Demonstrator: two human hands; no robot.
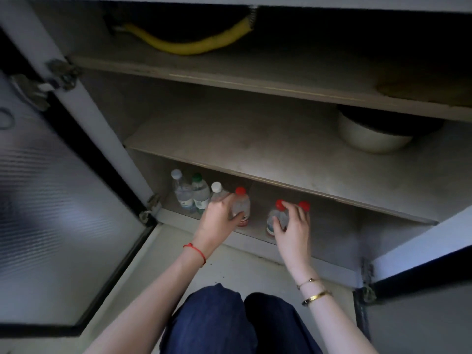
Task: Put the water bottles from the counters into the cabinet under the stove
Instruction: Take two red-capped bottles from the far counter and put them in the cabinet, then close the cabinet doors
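Note:
Several clear water bottles stand on the bottom shelf (pixel 339 233) of the open cabinet. At the left are a white-capped bottle (pixel 181 191), a green-capped bottle (pixel 200 194) and another white-capped bottle (pixel 217 191). My left hand (pixel 217 221) is wrapped around a red-capped bottle (pixel 241 205) that stands upright. My right hand (pixel 291 228) grips a second red-capped bottle (pixel 277 215). A third red cap (pixel 304 206) shows just behind my right fingers; its bottle is hidden.
The left cabinet door (pixel 56 200) with ribbed glass swings wide open; the right door (pixel 419 254) is open too. A white bowl (pixel 373 136) sits on the middle shelf at the right. A yellow hose (pixel 189 46) curves across the top compartment. My knees (pixel 229 320) are below.

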